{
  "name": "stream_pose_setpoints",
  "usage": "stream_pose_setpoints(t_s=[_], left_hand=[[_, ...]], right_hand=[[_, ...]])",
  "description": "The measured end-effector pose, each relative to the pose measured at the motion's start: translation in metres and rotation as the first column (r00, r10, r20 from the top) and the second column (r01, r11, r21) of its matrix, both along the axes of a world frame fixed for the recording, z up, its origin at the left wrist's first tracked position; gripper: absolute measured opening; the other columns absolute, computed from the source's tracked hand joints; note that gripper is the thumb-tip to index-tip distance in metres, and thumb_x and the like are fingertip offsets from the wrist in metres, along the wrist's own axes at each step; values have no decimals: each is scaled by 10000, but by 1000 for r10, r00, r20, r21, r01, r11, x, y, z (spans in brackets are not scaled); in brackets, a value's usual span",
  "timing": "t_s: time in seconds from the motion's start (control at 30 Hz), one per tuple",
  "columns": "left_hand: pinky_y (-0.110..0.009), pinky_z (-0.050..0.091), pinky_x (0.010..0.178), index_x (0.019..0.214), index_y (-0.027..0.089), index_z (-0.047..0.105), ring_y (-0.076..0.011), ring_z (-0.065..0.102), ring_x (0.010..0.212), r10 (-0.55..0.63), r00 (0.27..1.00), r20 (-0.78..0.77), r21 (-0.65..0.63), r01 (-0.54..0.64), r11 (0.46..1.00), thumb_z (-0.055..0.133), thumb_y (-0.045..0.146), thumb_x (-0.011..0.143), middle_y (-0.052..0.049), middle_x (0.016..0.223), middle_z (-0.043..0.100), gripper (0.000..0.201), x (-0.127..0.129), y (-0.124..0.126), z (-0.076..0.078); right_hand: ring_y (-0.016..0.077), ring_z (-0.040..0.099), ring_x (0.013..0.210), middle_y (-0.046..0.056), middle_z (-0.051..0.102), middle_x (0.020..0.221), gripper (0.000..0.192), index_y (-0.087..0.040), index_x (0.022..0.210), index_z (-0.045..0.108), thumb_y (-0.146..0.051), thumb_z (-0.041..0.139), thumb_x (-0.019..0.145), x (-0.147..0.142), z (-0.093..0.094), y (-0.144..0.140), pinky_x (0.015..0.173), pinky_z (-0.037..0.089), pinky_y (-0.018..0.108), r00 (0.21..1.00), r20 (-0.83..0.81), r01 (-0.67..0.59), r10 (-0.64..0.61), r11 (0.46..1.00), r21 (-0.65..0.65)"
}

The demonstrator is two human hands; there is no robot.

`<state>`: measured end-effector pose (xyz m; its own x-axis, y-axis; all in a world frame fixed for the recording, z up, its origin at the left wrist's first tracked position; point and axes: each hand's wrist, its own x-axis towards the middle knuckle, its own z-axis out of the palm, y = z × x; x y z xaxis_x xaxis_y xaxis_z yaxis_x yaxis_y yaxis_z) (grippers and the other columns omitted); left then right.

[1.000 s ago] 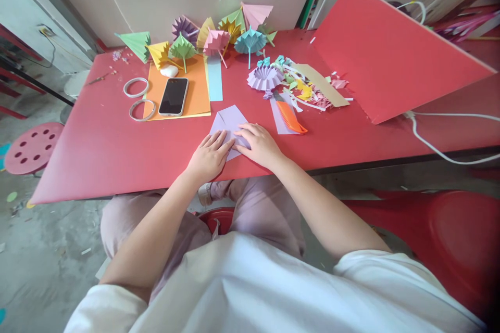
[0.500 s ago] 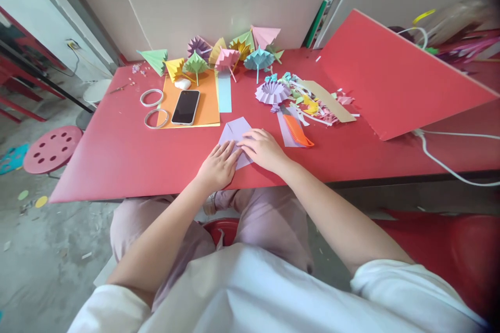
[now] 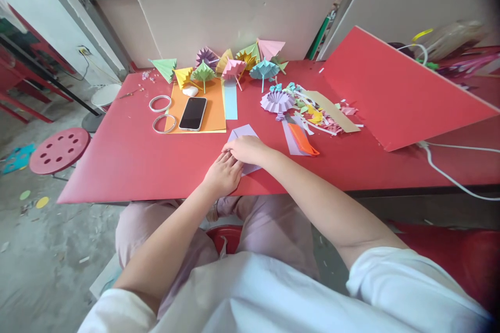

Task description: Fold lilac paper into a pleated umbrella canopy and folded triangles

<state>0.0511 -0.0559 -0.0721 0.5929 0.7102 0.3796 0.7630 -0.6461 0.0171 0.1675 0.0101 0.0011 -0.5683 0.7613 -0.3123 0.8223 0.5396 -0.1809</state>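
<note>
Pressing flat: left hand [image 3: 223, 174] and right hand [image 3: 247, 149] pin the half-folded lilac paper [image 3: 244, 133]; finished paper umbrellas [image 3: 234, 67] wait at twelve o'clock.

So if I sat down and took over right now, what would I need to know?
Left hand: flat, pressing down the near part of the lilac paper at the front edge of the red table.
Right hand: lying over the paper's middle, fingertips by the left hand's fingers.
Done: the paper already has folds, and its far corner peeks out past the hands.
Left: its shape is not yet like the finished paper umbrellas at the back.
Nearby: orange comb to the right, phone on the orange sheet to the left.
</note>
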Motion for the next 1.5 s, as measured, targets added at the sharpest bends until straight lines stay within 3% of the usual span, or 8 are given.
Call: stream_pose_setpoints(t_s=[0.3,0.73,1.07,1.23,1.33,1.5], left_hand=[[-427,375,1012,1093,65,582,-297,479,1194,18,1000,16,-54,-17,998,379,191,887,-177,1194,578,315,2,-2,5],[-424,361,1014,1273,125,483,-280,414,1267,42,998,-42,-114,-47,992,335,223,915,-174,1369,443,399,0,-4,4],[-422,368,1008,1256,120,493,-271,424,1260,42,999,-19,-105,-43,994,331,220,917,-172,1348,468,389,1,-4,7],[-448,352,1015,1253,115,490,-263,430,1248,34,999,9,-124,-32,992,332,222,917,-168,1283,525,386,1,-4,7],[-450,336,1026,1254,102,489,-264,436,1237,29,1000,11,-130,-27,991,331,219,918,-167,1247,545,390,2,-4,7],[-455,316,1043,1264,104,480,-263,387,1280,27,1000,7,-128,-26,991,331,206,919,-177,1320,485,390,1,-4,6]], right_hand=[[266,622,959,82,673,1075,414,-327,1187,592,-234,371,849,5,-4,4,728,430,348,997,54,43,-47,997,69],[263,609,993,101,671,1083,473,-318,1308,470,-220,394,851,17,-16,20,741,439,350,986,87,128,-141,981,143],[277,613,958,143,663,1066,356,-227,1194,550,-265,380,883,10,-14,37,718,420,357,984,-19,179,-179,966,185],[194,620,836,36,700,878,255,-237,913,638,-442,547,791,2,-12,27,624,396,257,983,-160,106,-94,992,68],[140,609,758,-10,696,819,157,-234,786,639,-381,602,747,-1,-13,28,580,373,217,973,-225,45,-49,999,-24],[122,591,708,-4,690,793,112,-204,759,636,-303,613,713,-2,-17,38,565,372,206,956,-283,43,-72,993,-110]])
